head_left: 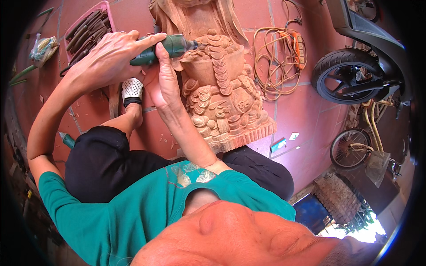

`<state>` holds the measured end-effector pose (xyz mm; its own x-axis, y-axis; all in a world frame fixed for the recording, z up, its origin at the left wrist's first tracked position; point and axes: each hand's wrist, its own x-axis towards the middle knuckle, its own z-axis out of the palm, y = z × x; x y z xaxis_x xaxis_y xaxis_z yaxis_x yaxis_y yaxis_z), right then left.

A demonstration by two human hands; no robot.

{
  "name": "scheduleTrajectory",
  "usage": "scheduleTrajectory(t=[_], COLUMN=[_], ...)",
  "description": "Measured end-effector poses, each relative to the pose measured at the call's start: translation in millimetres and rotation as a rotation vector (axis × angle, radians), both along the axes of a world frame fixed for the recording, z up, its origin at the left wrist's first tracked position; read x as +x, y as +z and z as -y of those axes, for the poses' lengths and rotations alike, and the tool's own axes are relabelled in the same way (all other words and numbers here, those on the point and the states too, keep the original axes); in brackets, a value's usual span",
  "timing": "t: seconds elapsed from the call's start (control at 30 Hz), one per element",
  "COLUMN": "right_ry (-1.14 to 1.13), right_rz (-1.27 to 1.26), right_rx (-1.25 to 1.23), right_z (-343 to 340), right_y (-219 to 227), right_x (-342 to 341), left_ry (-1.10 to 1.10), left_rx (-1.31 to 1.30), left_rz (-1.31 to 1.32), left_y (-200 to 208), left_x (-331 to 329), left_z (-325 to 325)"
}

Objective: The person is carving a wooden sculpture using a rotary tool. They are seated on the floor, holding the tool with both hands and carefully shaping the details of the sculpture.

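Observation:
A green handheld rotary tool (174,45) lies across the upper left of a carved wooden figure (222,84). My left hand (106,57) is closed around the tool's body, its index finger stretched along the top. From below, my right hand (165,86) steadies the same tool, thumb pressed against its side; its other fingers are mostly hidden. The tool's dark nose meets the carving beside a heap of carved coins, and I cannot make out the bit. Scales, coins and a fringed base are cut into the wood, which lies before my folded legs.
A pink basket (106,5) of chisel-like tools stands at the far left. Right of the carving lie a coiled cord (268,66) and an orange power strip (298,51). A motorbike wheel (348,75) and bicycle wheel (350,148) stand farther right. Wood chips dot the tiles.

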<state>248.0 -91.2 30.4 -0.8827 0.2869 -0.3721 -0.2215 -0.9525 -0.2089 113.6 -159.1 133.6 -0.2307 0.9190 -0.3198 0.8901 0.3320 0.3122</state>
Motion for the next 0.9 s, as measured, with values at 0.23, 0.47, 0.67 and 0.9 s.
scheduleTrajectory(t=[0.23,0.47,0.67,0.9], right_ry=[-0.003,-0.012,0.025,0.039], right_rz=[-0.017,0.017,-0.010,-0.016], right_rx=[0.025,-0.004,0.022,0.040], right_z=[-3.3,-5.8,-6.1,-4.2], right_y=[1.1,0.3,-4.5,-4.3], right_x=[-1.9,-4.5,-3.3,-3.1], left_ry=[-0.005,-0.019,-0.034,-0.017], left_rx=[0.048,0.050,0.061,0.042], left_rz=[-0.005,0.016,0.011,0.025], left_y=[-1.8,-2.9,-3.5,-3.8], left_x=[-1.1,-3.3,-5.5,-6.2], left_z=[0.5,-1.7,-1.6,1.5])
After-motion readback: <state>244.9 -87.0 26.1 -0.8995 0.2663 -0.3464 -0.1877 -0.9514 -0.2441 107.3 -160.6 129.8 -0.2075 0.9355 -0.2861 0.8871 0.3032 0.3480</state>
